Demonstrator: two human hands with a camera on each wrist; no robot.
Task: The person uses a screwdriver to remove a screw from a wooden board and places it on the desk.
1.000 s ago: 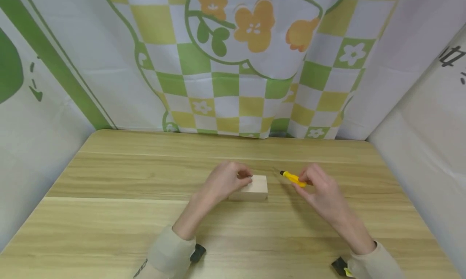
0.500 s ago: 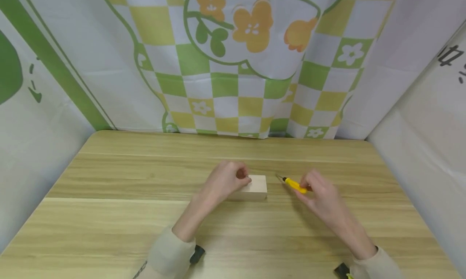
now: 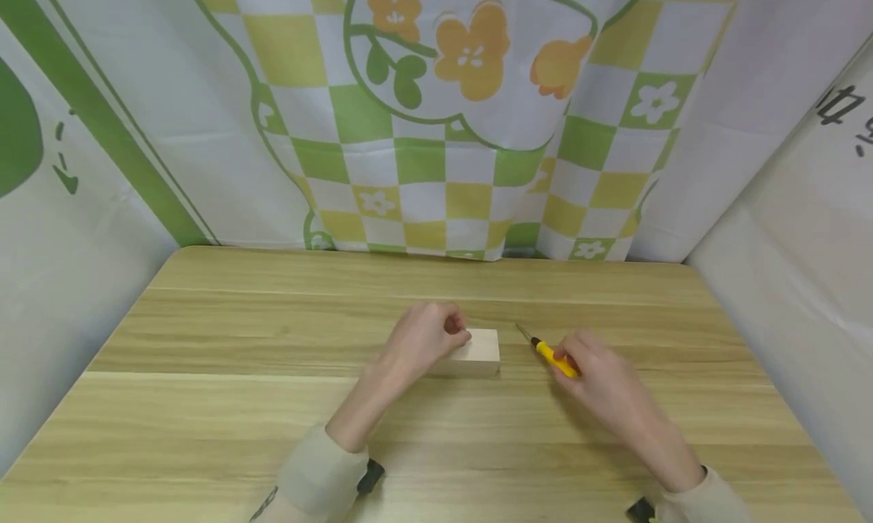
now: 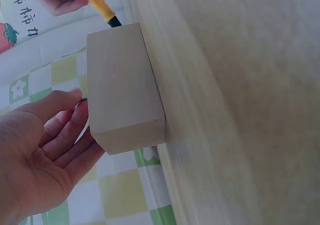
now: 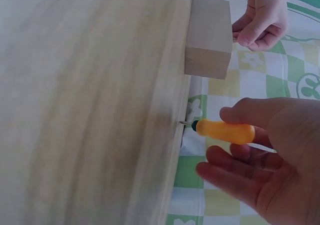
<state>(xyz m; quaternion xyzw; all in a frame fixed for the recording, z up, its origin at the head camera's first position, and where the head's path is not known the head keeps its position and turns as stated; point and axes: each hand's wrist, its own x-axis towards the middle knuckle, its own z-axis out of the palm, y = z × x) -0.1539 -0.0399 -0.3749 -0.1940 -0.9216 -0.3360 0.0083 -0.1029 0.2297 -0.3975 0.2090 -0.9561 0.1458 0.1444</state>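
A pale wooden block (image 3: 483,347) lies on the table. Over its top face my left hand (image 3: 424,333) pinches a small metal screw (image 4: 82,100) between thumb and index finger, its end right at the wood. To the right of the block, my right hand (image 3: 603,375) holds a yellow screwdriver (image 3: 555,358) by the handle, with thumb and fingers round it. The screwdriver's black collar and thin metal shaft point away and to the left, its tip close over the tabletop in the right wrist view and apart from the block.
The wood-grain table (image 3: 225,432) reaches back to a hanging green, yellow and white checked cloth (image 3: 423,159). White cloth walls (image 3: 805,280) stand along the left and right sides.
My right hand has moved a little toward me, and the screwdriver has tilted so that its shaft shows more plainly. My left hand stays nearly still at the block.
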